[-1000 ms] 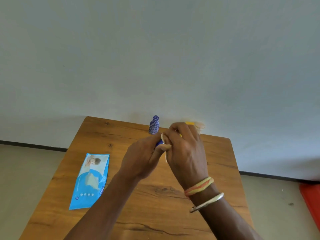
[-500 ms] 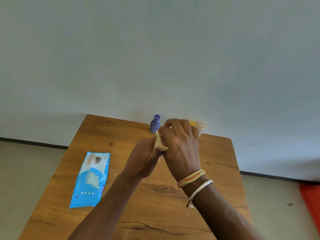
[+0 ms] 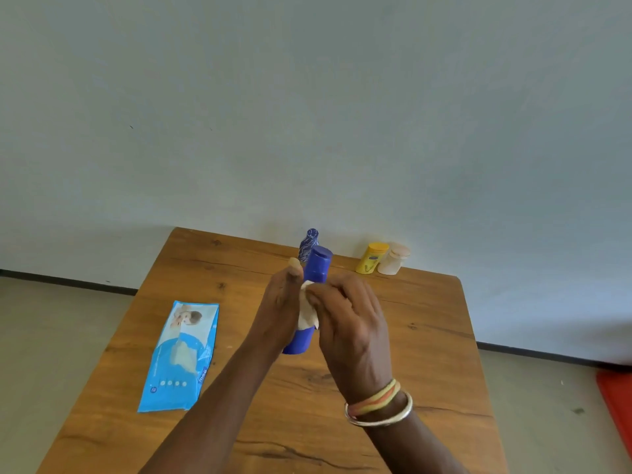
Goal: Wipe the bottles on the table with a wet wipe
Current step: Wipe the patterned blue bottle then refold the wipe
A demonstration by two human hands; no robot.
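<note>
My left hand [image 3: 278,307] grips a tall blue bottle [image 3: 318,265] around its middle and holds it upright above the wooden table [image 3: 427,354]. My right hand [image 3: 352,323] presses a white wet wipe [image 3: 306,311] against the bottle's body. The bottle's blue cap and its base stick out above and below my hands. At the table's far edge stand a blue patterned bottle [image 3: 308,242], a yellow bottle [image 3: 372,258] and a cream bottle [image 3: 394,258].
A blue wet-wipe pack [image 3: 181,359] lies flat on the left part of the table. A pale wall rises right behind the table. Something red [image 3: 615,408] sits on the floor at the right edge.
My right hand has slid down from the bottle's top to its body with the wipe. The blue cap and the yellow and cream bottles behind have come into view.
</note>
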